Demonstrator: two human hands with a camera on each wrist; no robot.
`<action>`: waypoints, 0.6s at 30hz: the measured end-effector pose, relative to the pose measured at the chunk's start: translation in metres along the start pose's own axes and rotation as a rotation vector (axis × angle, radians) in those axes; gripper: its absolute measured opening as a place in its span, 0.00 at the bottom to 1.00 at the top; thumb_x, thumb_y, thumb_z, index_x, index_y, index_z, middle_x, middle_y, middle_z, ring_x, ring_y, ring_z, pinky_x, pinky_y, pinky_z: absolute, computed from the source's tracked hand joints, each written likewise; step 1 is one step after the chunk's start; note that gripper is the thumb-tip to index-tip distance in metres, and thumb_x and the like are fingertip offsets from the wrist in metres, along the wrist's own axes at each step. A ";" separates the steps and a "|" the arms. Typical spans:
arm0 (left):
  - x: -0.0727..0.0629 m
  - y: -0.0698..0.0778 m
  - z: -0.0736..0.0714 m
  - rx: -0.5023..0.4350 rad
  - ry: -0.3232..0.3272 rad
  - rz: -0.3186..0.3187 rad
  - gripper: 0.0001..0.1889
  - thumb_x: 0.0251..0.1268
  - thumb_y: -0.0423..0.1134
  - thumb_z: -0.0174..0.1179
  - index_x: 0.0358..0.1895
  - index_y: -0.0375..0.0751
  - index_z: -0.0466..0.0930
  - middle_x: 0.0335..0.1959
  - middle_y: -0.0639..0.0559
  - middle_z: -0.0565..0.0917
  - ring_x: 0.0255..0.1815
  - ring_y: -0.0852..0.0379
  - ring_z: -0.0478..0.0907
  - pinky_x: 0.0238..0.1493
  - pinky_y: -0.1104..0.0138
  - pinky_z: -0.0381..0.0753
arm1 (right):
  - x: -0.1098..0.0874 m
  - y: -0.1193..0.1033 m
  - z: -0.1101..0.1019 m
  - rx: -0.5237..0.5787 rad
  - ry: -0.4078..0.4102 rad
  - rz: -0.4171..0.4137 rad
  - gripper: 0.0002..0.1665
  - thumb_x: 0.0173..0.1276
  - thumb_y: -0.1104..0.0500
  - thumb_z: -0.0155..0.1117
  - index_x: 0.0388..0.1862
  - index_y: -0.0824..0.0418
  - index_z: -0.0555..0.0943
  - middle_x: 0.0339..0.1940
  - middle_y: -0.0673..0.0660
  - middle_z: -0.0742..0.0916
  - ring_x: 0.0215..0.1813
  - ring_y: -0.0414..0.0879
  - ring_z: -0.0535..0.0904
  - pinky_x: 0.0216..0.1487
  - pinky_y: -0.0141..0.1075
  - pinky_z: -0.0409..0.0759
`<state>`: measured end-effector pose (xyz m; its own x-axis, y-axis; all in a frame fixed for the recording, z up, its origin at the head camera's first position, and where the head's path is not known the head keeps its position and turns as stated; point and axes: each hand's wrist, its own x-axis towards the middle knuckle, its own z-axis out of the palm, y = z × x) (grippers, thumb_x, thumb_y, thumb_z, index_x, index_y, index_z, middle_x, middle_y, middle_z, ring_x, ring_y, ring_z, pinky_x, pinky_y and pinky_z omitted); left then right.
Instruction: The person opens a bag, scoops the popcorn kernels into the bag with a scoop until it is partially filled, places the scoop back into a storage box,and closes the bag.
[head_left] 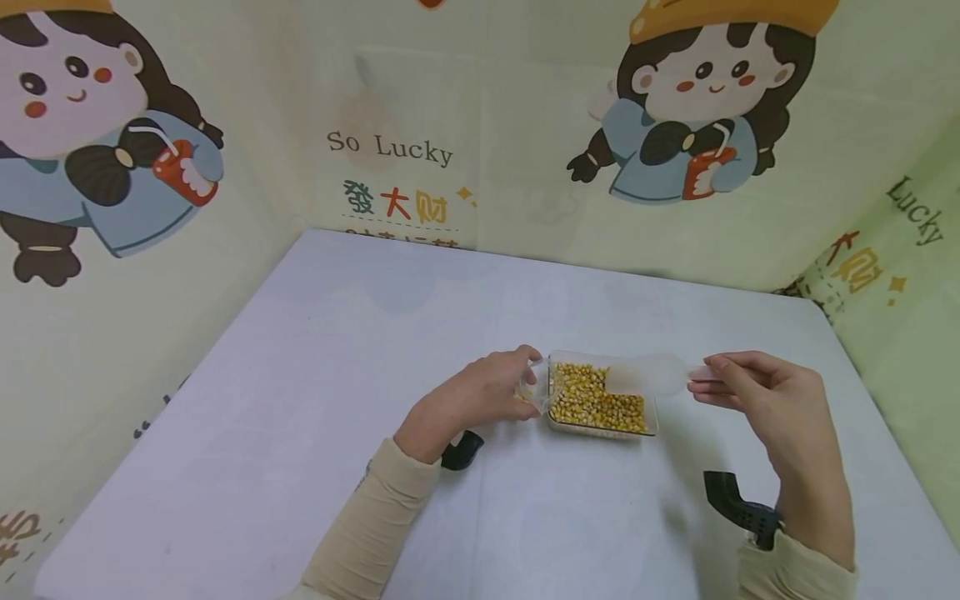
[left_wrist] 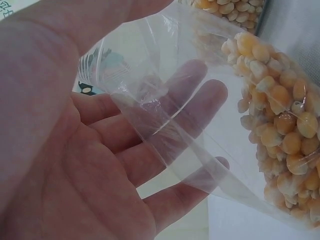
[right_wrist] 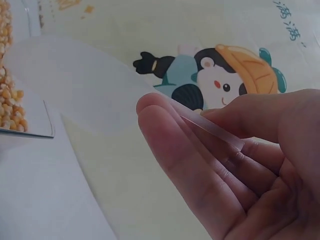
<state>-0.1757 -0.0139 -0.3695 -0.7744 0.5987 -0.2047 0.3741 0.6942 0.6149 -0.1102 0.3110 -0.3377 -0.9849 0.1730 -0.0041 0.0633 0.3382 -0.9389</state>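
A clear plastic box (head_left: 602,432) filled with corn kernels (head_left: 577,400) sits on the table. At its left side my left hand (head_left: 491,387) holds a clear plastic bag (left_wrist: 165,115), thumb on one side and fingertips showing through the film. Kernels (left_wrist: 287,125) bulge in the far part of the bag in the left wrist view. My right hand (head_left: 772,396) pinches the thin handle of a frosted, flat-bladed plastic scoop (head_left: 648,374) between thumb and fingers. Its blade overlaps the back right of the box in the head view.
The white table (head_left: 300,417) is bordered by cloth walls (head_left: 525,167) printed with cartoon figures and lettering. A black curved camera mount (head_left: 738,504) hangs by the right wrist, and another black mount (head_left: 463,451) shows under the left.
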 end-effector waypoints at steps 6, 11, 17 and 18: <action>-0.001 0.000 -0.001 -0.004 0.002 0.001 0.37 0.61 0.45 0.69 0.71 0.43 0.62 0.57 0.52 0.83 0.52 0.57 0.80 0.50 0.66 0.77 | 0.000 -0.003 0.000 -0.161 0.006 -0.013 0.20 0.74 0.51 0.60 0.51 0.68 0.79 0.34 0.45 0.91 0.35 0.43 0.90 0.38 0.27 0.84; 0.000 -0.001 0.000 -0.003 0.003 0.004 0.37 0.61 0.45 0.69 0.71 0.43 0.62 0.56 0.53 0.83 0.51 0.58 0.80 0.50 0.66 0.77 | -0.001 -0.004 0.000 -0.208 0.021 -0.002 0.22 0.74 0.50 0.60 0.53 0.67 0.78 0.34 0.44 0.91 0.35 0.42 0.90 0.39 0.24 0.83; 0.001 -0.002 0.001 0.000 0.000 0.012 0.37 0.62 0.44 0.69 0.71 0.42 0.62 0.56 0.52 0.83 0.52 0.57 0.80 0.50 0.66 0.77 | -0.003 -0.004 -0.001 -0.209 0.022 -0.019 0.20 0.74 0.52 0.60 0.51 0.68 0.78 0.33 0.43 0.91 0.35 0.42 0.90 0.38 0.26 0.84; 0.001 -0.002 0.001 0.000 0.000 0.013 0.37 0.62 0.44 0.69 0.71 0.42 0.62 0.56 0.52 0.83 0.52 0.57 0.80 0.50 0.66 0.77 | -0.003 -0.004 -0.001 -0.208 0.022 -0.023 0.20 0.74 0.53 0.60 0.51 0.69 0.78 0.32 0.43 0.91 0.35 0.42 0.90 0.38 0.26 0.84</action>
<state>-0.1766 -0.0143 -0.3712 -0.7691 0.6081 -0.1966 0.3846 0.6861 0.6175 -0.1077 0.3105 -0.3339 -0.9828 0.1830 0.0260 0.0754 0.5254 -0.8475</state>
